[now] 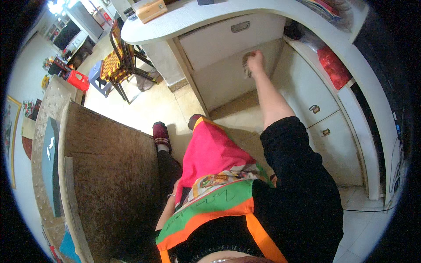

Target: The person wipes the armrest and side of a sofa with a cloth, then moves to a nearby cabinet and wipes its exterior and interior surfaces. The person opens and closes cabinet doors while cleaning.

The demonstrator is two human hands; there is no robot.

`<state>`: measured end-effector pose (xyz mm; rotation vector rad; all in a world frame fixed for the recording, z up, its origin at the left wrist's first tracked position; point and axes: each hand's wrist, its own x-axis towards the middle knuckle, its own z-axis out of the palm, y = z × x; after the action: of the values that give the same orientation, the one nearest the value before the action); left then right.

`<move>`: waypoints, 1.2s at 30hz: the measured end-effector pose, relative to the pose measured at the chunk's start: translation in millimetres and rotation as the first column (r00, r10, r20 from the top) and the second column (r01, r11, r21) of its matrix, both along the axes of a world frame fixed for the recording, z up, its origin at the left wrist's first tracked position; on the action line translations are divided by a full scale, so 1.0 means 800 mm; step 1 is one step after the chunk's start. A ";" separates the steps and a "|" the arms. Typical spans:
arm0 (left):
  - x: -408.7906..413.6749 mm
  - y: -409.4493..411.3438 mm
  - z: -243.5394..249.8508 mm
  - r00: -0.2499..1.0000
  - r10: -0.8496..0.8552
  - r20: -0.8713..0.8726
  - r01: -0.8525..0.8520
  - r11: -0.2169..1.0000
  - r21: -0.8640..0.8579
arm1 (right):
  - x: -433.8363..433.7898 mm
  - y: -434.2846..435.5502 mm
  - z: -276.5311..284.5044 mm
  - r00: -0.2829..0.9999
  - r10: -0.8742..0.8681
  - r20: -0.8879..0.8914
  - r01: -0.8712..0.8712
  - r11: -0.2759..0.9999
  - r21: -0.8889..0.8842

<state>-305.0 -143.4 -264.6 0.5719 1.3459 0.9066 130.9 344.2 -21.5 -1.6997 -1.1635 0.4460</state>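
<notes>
With my right hand (256, 62) I grip a crumpled, greyish-brown cloth (246, 65), held against or just in front of the white cabinet panel (223, 72) under the curved counter. A recessed handle (240, 27) sits higher on that panel. My left forearm (167, 210) hangs at my side by the apron (213, 148), with a thin bracelet at the wrist; the left hand itself is hidden behind the pink cloth of the apron.
The white countertop (184, 19) curves overhead. Cabinet doors (342, 144) with small metal pulls and a red plastic bag (334, 67) are at the right. A worn wooden panel (108, 184) stands close on the left. Beyond it are a woven chair (113, 65) and a blue-grey stool (97, 77).
</notes>
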 end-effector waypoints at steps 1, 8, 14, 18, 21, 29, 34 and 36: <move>-0.001 -0.004 -0.002 1.000 0.007 0.004 -0.007 1.000 0.001 | 0.015 -0.002 0.013 0.989 -0.038 -0.145 0.035 0.999 -0.020; 0.005 0.004 -0.012 0.998 0.005 0.069 -0.003 1.000 -0.020 | 0.053 0.022 0.170 0.884 0.081 -0.459 0.118 0.914 0.389; 0.010 0.013 -0.035 0.985 0.011 0.172 0.003 0.997 -0.077 | -0.006 0.022 0.095 0.980 -0.201 0.004 0.176 0.866 0.468; 0.002 -0.002 -0.058 0.963 0.052 0.264 -0.020 0.992 -0.125 | -0.084 -0.032 0.068 0.993 -0.098 0.072 0.055 0.890 0.454; 0.002 0.000 -0.052 0.982 0.051 0.182 -0.030 0.993 -0.118 | -0.138 -0.074 0.056 0.983 0.085 0.163 -0.158 0.842 0.516; 0.013 0.006 0.028 0.999 -0.010 -0.040 0.011 1.000 0.022 | -0.238 -0.163 0.007 0.531 0.784 0.321 -0.825 0.565 -0.016; 0.029 0.003 0.049 0.995 -0.011 -0.100 0.019 0.996 0.082 | -0.182 -0.137 0.091 0.855 0.497 0.144 -0.511 0.766 0.389; 0.030 0.004 0.048 1.000 -0.003 -0.007 0.003 0.998 0.055 | -0.148 -0.104 0.129 0.955 0.234 0.182 -0.297 0.735 0.610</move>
<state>-280.9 -140.0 -225.9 0.6196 1.3296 0.9420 12.4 261.3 81.4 -0.9706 -1.4358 0.1099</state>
